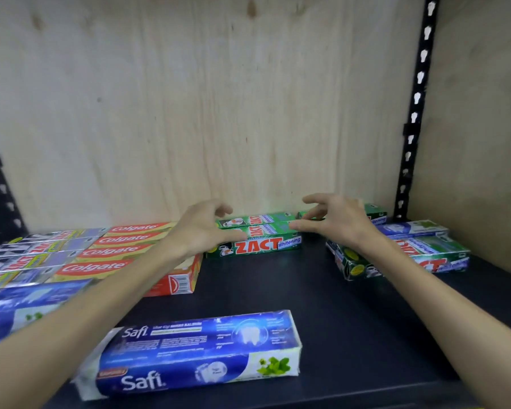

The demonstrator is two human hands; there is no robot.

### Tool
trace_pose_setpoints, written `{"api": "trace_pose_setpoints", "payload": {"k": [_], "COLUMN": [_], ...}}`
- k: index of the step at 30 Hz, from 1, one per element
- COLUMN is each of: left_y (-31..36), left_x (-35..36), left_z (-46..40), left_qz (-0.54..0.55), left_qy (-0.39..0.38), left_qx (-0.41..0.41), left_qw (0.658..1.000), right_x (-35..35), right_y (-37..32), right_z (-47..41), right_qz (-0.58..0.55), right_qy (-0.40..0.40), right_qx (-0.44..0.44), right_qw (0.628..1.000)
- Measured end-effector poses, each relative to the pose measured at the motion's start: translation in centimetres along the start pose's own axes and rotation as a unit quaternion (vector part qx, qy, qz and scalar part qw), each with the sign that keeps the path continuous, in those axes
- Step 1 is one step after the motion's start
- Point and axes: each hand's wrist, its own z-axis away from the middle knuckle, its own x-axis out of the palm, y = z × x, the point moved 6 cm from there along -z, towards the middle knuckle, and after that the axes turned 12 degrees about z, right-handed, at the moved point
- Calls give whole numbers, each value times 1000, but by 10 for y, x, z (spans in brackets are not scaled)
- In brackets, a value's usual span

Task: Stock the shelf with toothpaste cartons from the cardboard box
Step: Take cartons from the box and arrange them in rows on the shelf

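Note:
Green Zact cartons (pixel 260 242) lie stacked at the back middle of the dark shelf (pixel 331 305). My left hand (pixel 202 228) hovers at their left end, fingers loosely curved, holding nothing. At their right end my right hand (pixel 334 221) is spread, its fingertips at or just above the top carton. A blue Safi carton (pixel 198 349) lies alone near the front edge. The cardboard box is out of view.
Red Colgate cartons (pixel 121 249) and grey Zact cartons (pixel 27 255) fill the left side, with more blue Safi cartons (pixel 21 305) in front. Another green Zact pile (pixel 419 255) sits at the right. Plywood back wall (pixel 219 113) and a black slotted upright (pixel 416 113) bound the shelf.

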Motion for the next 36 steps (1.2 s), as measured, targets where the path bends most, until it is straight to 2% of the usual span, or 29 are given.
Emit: {"api": "trace_pose_setpoints", "payload": {"k": [2,5,7,11,15,20,24,26,32,36], "left_y": [20,48,63,78,83,82,80,84,107,88], "left_x": [12,40,63,104,120,136,147,142,81,39], "left_z": [-11,-28,-39,-58,-72,-81,-81,-78,-48,-6], "left_qz": [34,32,25,-39,-114,-129,-19,19,35,45], "left_qy": [-12,-28,-35,-55,-25,-13,42,72,180,188], "left_qx": [22,53,66,64,70,56,17,20,89,70], "left_qw": [999,998,997,996,991,990,999,997,979,979], "right_x": [-20,-46,-47,-30,-35,-32,-37,-44,-75,-78], "right_y": [17,52,80,114,130,133,133,133,92,44], "right_z": [-5,-9,-10,-15,-17,-18,-16,-13,15,53], "right_qz": [-12,41,77,168,182,126,85,61,-65,-105], "right_qy": [39,90,60,-72,-89,-65,-27,19,192,199], "right_qx": [24,56,95,161,203,180,180,183,105,81], "right_qw": [999,994,991,970,958,973,979,981,974,971]}}
